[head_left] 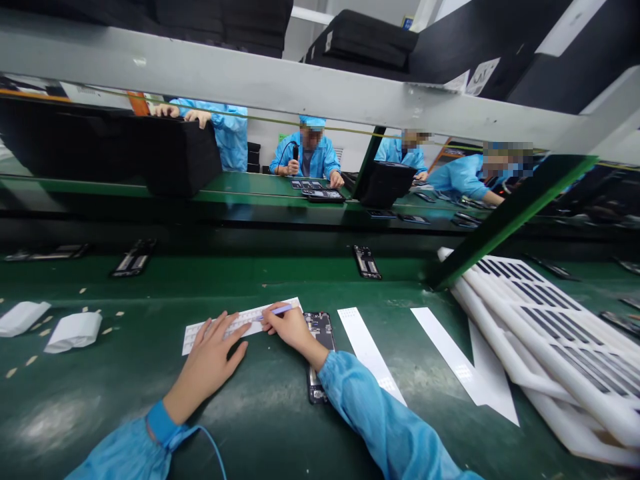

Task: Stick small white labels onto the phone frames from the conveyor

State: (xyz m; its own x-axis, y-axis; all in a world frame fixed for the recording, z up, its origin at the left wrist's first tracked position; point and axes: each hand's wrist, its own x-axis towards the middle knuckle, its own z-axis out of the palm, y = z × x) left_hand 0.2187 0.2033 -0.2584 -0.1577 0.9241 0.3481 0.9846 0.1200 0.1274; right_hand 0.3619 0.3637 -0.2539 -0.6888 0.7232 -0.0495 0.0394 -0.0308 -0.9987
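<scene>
The green surface (pixel 255 420) looks smooth and semi-glossy (glare whitens its lower left). The label strip (pixel 192 341) seems paper, the purple tool (pixel 283 309) smooth plastic, the blue sleeve (pixel 380 413) wrinkled cloth, the stacked trays (pixel 555 367) matt foam.

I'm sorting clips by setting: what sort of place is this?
Probably an electronics workshop or factory line: what looks like an opened phone lies on a green bench, slotted white trays are stacked at the right, and people in blue coats are in the background.
</scene>
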